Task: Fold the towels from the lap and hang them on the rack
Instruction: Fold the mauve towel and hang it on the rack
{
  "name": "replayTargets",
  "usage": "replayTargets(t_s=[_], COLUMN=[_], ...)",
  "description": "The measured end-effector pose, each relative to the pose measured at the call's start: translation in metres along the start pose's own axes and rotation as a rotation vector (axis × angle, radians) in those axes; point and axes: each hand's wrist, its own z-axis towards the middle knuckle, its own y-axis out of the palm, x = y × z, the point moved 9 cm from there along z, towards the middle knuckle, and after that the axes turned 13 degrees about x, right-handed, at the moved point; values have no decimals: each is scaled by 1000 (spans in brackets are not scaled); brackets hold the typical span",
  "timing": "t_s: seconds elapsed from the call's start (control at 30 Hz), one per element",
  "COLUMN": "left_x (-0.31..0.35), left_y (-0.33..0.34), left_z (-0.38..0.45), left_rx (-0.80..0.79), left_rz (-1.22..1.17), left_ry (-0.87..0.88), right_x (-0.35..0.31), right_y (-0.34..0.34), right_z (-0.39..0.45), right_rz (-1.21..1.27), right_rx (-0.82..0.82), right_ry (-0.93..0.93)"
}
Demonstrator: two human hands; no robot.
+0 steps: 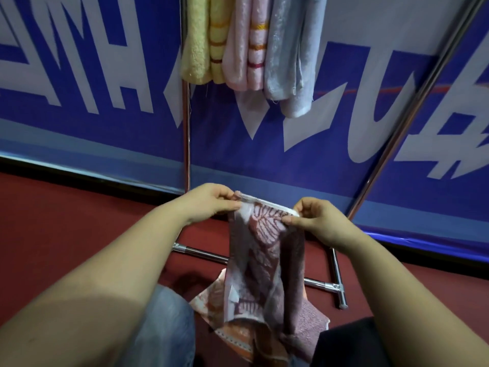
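Person seated before a metal rack [412, 112], seen from above the hands. The left hand [211, 201] and the right hand [321, 219] each pinch one upper corner of a leaf-patterned towel [264, 255], thumb over fingers, so both grips are closed on its white hemmed edge. The cloth, a mauve and pink terry weave, hangs straight down in a long narrow rectangle between the forearms. Its lower end rests on a second towel [230, 337], orange and pink with a scalloped white border, lying crumpled across the lap. On the rack above hang three folded towels: a yellow one [202, 46] with fluffy pile and stripes, a pink one [244, 46] with stripes, and a pale blue one [289, 51], smoother. The rack's chrome tubes stand on a red floor [66, 221] before a blue banner [92, 123].
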Motion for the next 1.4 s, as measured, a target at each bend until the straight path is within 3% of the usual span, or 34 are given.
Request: replayTargets(t_s=[0.13,0.3,0.47,0.6,0.83,0.93,1.1,1.17,1.3,1.4], left_x=[25,29,20,2,-34,-42,10,22,14,19], left_y=[21,41,50,54,37,21,-35,-39,-2,22], left_z=[-3,-2,0,3,12,17,17,11,4,0], left_rx=[4,11,-39,-122,-121,-37,316,312,143,96], left_rz=[-66,-70,-86,3,280,391,-78,-156,181,222], left_ry=[84,115,95,55,30,52,104,128,158,202], right_x=[1,-13,-19,-15,6,13,16,12,1,-6], right_y=[18,29,25,5,-53,-75,-97,-90,-58,-20], right_z=[-6,-5,-3,6,11,9,3,3,7,8], right_rz=[43,167,64,84,150,145,184,213,160,78], right_rx=[-84,21,94,202,452,550,732,689,505,274], right_ry=[29,-19,-90,-94,-12,1,13,8,-40,-76])
